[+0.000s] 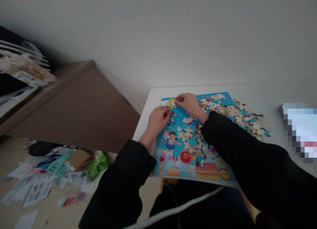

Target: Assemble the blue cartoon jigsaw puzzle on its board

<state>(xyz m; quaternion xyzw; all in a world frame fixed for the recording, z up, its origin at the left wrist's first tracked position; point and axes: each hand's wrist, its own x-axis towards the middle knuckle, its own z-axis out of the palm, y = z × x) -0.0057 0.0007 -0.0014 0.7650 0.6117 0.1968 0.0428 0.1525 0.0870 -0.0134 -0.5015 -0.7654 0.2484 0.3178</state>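
A jigsaw puzzle (170, 158) with a blue cartoon picture lies on the white table, its left side and bottom largely filled in. At its upper left corner, by a yellow sun (170, 102), my right hand (189, 103) pinches what looks like a puzzle piece, mostly covered by the fingertips. Just below and left of it, my left hand (158, 118) is closed, thumb and fingers together at the puzzle's left edge; whatever is in them is hidden. Loose puzzle pieces (188, 133) lie on the middle of the puzzle, some plain side up.
More loose pieces (256, 125) spread over the white table (269, 93) right of the puzzle. A blurred-out device (300, 130) lies farther right. On the left stands a brown wooden cabinet (81, 107), with bags and papers (59, 169) on the floor below. A pale cable (178, 209) crosses my lap.
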